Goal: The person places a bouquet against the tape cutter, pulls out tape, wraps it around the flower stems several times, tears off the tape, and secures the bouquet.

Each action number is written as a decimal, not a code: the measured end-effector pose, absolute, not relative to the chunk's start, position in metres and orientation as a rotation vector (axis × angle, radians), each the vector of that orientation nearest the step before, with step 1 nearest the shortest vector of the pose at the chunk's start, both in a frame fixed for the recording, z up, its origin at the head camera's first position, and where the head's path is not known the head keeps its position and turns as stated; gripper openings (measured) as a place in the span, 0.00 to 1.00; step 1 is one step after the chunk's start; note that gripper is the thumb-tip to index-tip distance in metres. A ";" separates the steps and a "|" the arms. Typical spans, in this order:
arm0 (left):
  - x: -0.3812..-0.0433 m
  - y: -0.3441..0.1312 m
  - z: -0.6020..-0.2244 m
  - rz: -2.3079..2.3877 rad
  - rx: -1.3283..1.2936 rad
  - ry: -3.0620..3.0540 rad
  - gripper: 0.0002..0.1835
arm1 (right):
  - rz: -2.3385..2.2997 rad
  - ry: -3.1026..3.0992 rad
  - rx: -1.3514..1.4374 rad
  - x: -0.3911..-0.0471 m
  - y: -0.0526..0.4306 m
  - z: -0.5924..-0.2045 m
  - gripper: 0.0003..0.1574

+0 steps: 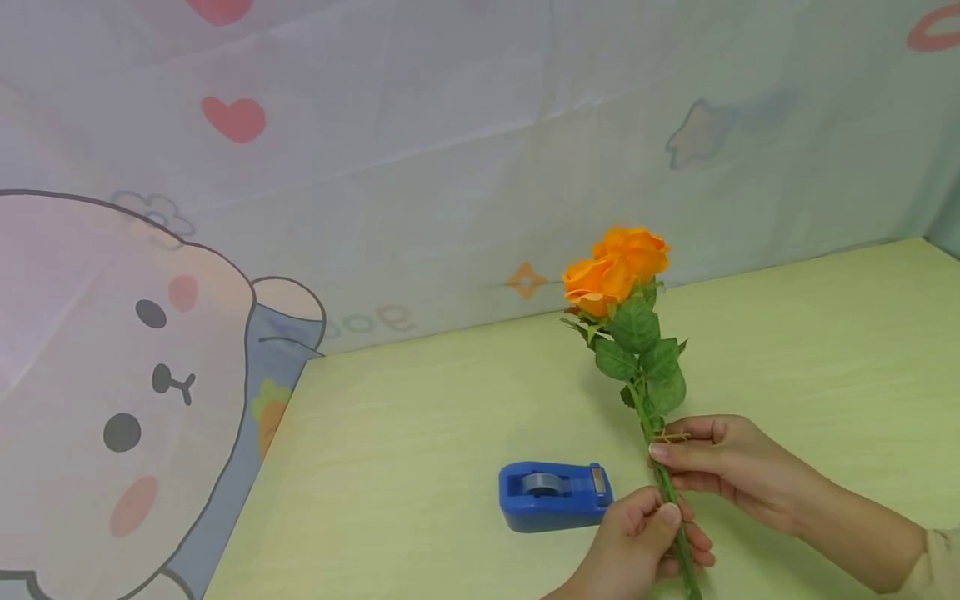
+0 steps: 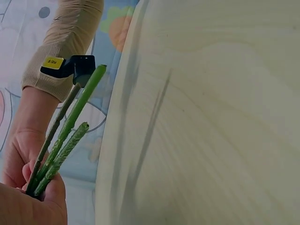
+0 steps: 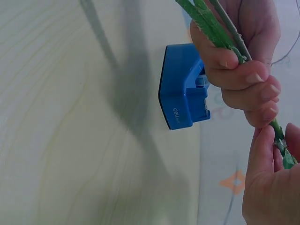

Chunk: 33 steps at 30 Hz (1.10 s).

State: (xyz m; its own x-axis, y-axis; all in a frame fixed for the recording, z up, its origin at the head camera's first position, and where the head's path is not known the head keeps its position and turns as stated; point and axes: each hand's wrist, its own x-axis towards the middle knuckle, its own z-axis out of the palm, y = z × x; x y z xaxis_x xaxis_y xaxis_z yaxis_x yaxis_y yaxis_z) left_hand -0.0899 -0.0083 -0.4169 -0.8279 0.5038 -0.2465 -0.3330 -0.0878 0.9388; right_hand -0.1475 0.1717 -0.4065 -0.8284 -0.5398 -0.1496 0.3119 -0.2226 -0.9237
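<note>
Two orange roses [image 1: 615, 271] with green leaves [image 1: 636, 325] stand tilted over the table, blooms toward the back. Low on their green stems [image 1: 665, 481], my left hand [image 1: 637, 537] grips the bunch with curled fingers. Just above it, my right hand [image 1: 723, 462] pinches the stems between thumb and fingers. A thin brownish twig-like piece [image 1: 672, 437] sticks out by the right fingertips. In the left wrist view, three cut stem ends [image 2: 70, 119] poke out of the hand. A blue tape dispenser [image 1: 551, 504] with a tape roll stands beside the left hand.
The pale, wood-grained table [image 1: 390, 442] runs back to a hanging cloth [image 1: 450, 167] printed with hearts and a bear. In the left wrist view, a black wrist camera [image 2: 84, 70] sits on a sleeved arm, close behind the stem ends.
</note>
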 end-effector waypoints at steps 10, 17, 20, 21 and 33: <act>-0.098 0.013 -0.422 1.945 0.211 1.823 0.12 | -2.033 1.790 -0.081 -0.150 0.180 -0.409 0.16; -0.109 0.024 -0.419 1.686 0.288 2.292 0.06 | -1.989 1.797 0.011 -0.154 0.194 -0.418 0.24; -0.113 0.024 -0.419 1.562 0.329 2.439 0.04 | -2.007 1.749 0.019 -0.156 0.195 -0.425 0.16; -0.114 0.024 -0.419 1.532 0.335 2.455 0.04 | -2.004 1.740 0.025 -0.156 0.194 -0.428 0.13; -0.117 0.026 -0.429 0.942 0.514 2.711 0.15 | -1.834 1.965 0.181 -0.160 0.184 -0.438 0.19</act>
State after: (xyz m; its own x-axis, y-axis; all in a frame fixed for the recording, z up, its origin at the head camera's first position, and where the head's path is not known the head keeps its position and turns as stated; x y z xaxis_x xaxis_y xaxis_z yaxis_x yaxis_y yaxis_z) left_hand -0.1171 0.0256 -0.4286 -0.9132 0.3960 -0.0960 0.2511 0.7325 0.6327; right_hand -0.1596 0.1843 -0.4377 -0.8929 -0.2018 -0.4026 0.3878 0.1100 -0.9152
